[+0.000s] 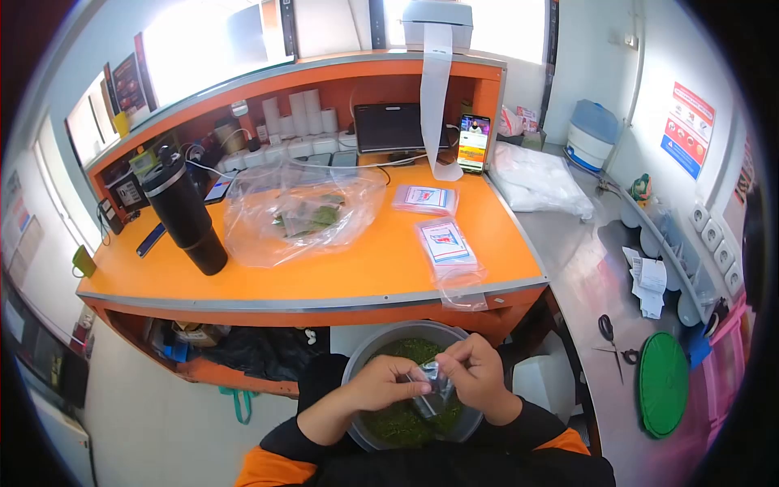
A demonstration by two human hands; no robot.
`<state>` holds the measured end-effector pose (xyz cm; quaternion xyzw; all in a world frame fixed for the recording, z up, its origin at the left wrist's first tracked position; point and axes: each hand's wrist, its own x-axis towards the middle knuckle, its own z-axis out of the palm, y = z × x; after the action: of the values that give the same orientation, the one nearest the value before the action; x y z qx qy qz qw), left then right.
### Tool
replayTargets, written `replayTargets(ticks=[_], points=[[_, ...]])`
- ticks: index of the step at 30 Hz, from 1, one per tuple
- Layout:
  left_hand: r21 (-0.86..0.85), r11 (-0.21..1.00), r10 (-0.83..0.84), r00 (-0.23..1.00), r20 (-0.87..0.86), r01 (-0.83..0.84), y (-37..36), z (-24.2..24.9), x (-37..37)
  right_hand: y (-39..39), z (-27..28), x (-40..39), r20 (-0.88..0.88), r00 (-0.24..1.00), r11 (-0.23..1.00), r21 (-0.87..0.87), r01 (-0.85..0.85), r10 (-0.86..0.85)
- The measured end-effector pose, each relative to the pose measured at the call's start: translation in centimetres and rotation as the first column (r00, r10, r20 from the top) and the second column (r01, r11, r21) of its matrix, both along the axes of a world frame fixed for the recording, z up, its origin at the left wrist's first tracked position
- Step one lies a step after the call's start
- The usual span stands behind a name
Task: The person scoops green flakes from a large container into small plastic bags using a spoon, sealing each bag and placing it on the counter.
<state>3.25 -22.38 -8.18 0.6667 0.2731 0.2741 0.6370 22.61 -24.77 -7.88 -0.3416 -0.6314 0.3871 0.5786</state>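
Both hands are pinched on a small clear plastic bag point(439, 399), held low in front of my body. My left hand point(380, 388) grips its left edge between thumb and fingers. Thumb and fingertips of my right hand point(480, 375) are closed on its upper right part. The bag hangs over a grey tub point(355, 367) with finely chopped green leaves point(415, 351) inside. On the orange desk point(349, 277) just beyond, a stack of clear bags with a printed label point(448, 243) lies with one bag overhanging the front edge. A second labelled stack point(424, 199) rests behind it.
A big clear bag point(280, 243) with green leaves inside and a black tumbler point(185, 215) stand on the desk's left. A lit phone point(473, 144) leans at the back right. Scissors point(606, 328), a green round lid point(664, 385) and paper slips point(649, 280) lie on the metal counter.
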Motion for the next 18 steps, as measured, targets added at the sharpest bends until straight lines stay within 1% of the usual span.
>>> replayTargets(ticks=[2,3,5,6,8,9,10,11,12,13,14,15,16,17,18], points=[[-0.209,0.977,-0.027,0.993,0.111,0.05,-0.7,-2.0,0.3,0.1,-0.7,0.0,-0.185,0.983,0.998,-0.064,-0.019,0.007],[-0.216,0.975,-0.02,0.989,0.144,0.051,-1.0,-2.3,0.5,0.1,-0.9,0.1,-0.275,0.961,0.995,-0.096,-0.034,0.006],[-0.234,0.971,-0.004,0.978,0.209,0.054,-1.6,-2.5,0.7,0.4,-1.7,0.0,-0.268,0.963,0.997,-0.073,0.004,-0.023],[-0.292,0.955,0.019,0.975,0.221,0.048,-1.8,-2.6,0.7,0.5,-2.2,-0.1,-0.266,0.963,0.998,-0.064,0.024,-0.04],[-0.405,0.913,0.065,0.969,0.239,0.039,-2.1,-2.7,0.5,0.8,-3.2,-0.2,-0.252,0.966,0.994,-0.101,0.035,-0.06],[-0.362,0.932,0.086,0.966,0.245,0.008,-2.1,-2.9,0.3,0.9,-3.4,-0.2,-0.245,0.967,0.992,-0.117,0.041,-0.069],[-0.317,0.948,0.107,0.962,0.252,-0.023,-2.1,-3.1,0.1,1.1,-2.6,-0.3,-0.003,0.972,0.969,0.079,0.233,-0.234],[-0.273,0.961,0.128,0.957,0.259,-0.055,-2.1,-3.4,-0.1,1.4,-1.1,-0.4,0.201,0.882,0.883,0.306,0.356,-0.425],[-0.181,0.973,0.17,0.973,0.155,-0.141,-2.0,-3.4,-0.1,1.4,-0.3,-0.5,0.341,0.709,0.747,0.536,0.392,-0.617],[-0.002,0.985,0.172,0.985,-0.029,-0.172,-2.0,-3.0,-0.3,1.2,-0.6,-0.2,0.414,0.764,0.828,0.49,0.271,-0.495],[0.18,0.97,0.2,0.958,-0.207,-0.163,-1.8,-2.3,-0.6,0.8,-1.0,0.1,0.478,0.801,0.889,0.435,0.141,-0.361],[0.354,0.928,0.252,0.895,-0.368,-0.116,-1.7,-1.9,-0.7,0.6,-1.0,0.3,0.533,0.817,0.928,0.371,0.007,-0.22],[0.427,0.902,0.242,0.898,-0.367,-0.068,-1.9,-2.1,-0.6,-0.6,0.1,0.1,0.563,0.801,0.976,-0.184,-0.118,0.204],[0.498,0.867,0.231,0.901,-0.367,-0.02,-2.0,-2.4,-0.5,-0.7,-0.2,0.1,0.565,0.744,0.924,-0.331,-0.189,0.355],[0.567,0.824,0.222,0.904,-0.366,0.027,-2.0,-2.6,-0.5,-0.5,-0.7,0.1,0.543,0.675,0.847,-0.471,-0.248,0.499]])
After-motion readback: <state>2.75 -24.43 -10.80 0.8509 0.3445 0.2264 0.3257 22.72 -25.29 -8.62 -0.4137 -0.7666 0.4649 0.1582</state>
